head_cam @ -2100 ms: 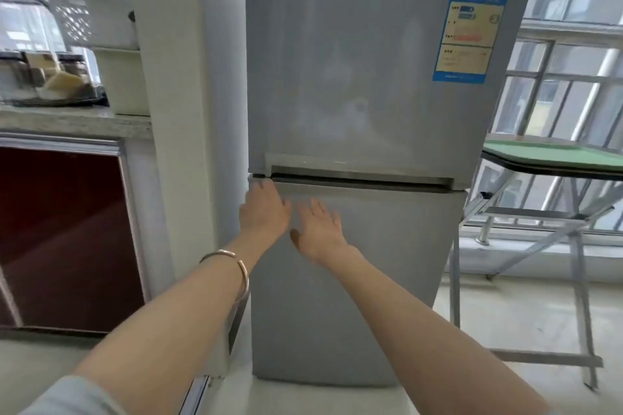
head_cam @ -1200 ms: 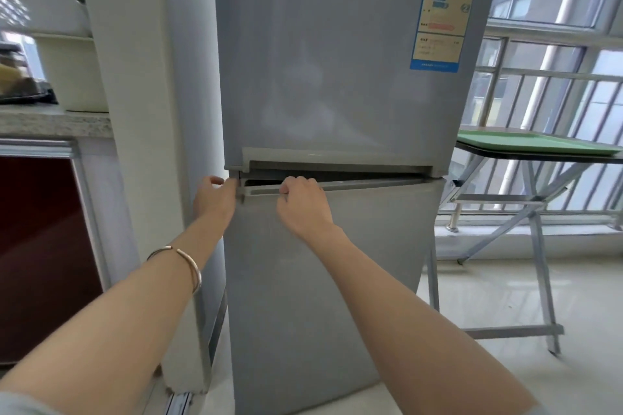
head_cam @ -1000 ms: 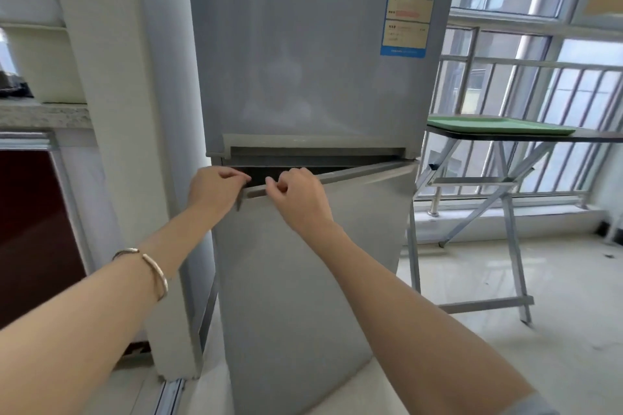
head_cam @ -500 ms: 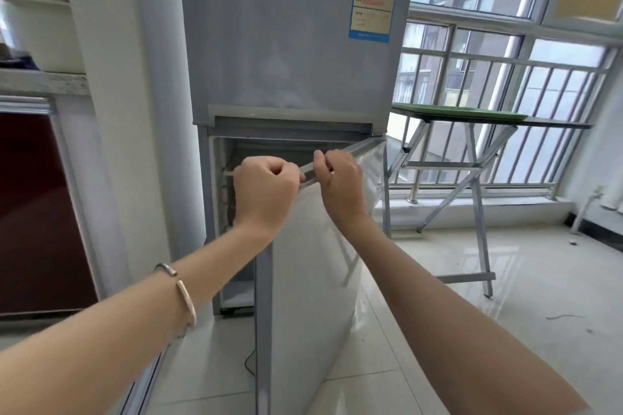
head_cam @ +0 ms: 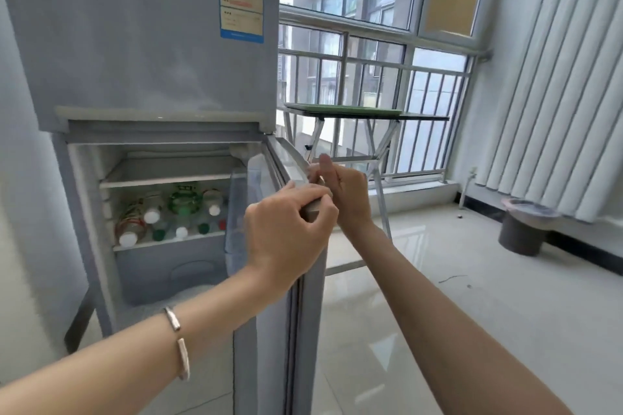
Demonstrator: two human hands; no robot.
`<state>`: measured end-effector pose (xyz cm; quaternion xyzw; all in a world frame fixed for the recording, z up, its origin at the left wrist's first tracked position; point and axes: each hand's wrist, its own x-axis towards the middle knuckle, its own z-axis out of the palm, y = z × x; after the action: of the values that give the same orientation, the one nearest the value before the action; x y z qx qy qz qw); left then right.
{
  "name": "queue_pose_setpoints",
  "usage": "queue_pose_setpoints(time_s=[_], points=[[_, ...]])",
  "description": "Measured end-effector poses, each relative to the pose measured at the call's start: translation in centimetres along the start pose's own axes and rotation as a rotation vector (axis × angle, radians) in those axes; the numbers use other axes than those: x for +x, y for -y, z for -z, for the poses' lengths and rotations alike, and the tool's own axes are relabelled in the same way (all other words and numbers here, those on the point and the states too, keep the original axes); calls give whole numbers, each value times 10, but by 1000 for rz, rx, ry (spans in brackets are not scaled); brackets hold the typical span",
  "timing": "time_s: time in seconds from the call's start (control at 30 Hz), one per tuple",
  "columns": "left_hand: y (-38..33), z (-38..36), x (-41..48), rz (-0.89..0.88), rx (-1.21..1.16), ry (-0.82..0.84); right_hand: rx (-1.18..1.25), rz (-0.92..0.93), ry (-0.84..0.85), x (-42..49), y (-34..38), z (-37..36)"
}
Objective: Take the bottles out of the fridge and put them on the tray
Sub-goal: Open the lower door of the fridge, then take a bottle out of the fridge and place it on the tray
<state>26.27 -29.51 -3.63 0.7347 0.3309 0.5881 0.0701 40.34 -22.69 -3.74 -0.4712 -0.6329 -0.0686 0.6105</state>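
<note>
Beside a balcony window, lower fridge door (head_cam: 279,330) swung wide, left hand (head_cam: 286,239) and right hand (head_cam: 347,195) both clenched on its top edge. Bottles (head_cam: 168,216) crowded upright on the middle shelf inside, caps white, green and red, shoulder to shoulder. Probably plastic, some full and so moderately heavy; likely cold, perhaps slick with condensation; labels blurred, contents unclear. Best taken round the body below the shoulder, front row first, one per hand, lifted clear of neighbours to avoid toppling them. Green tray (head_cam: 344,108) waiting on the folding table (head_cam: 424,117) just right of the fridge (head_cam: 135,44), nothing visible on it.
</note>
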Motion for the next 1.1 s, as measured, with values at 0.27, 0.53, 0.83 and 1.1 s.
queue_pose_setpoints(time_s=[0.27,0.53,0.83,1.1], points=[[-22,-64,-4,-161,60,78,239,-404,191,19,-33,74],[-21,-129,7,-282,-83,258,-2,-613,553,51,-40,150],[10,-167,28,-94,-43,308,-610,-445,536,56,-34,149],[46,-166,47,84,-179,154,-709,-65,250,50,-15,88]])
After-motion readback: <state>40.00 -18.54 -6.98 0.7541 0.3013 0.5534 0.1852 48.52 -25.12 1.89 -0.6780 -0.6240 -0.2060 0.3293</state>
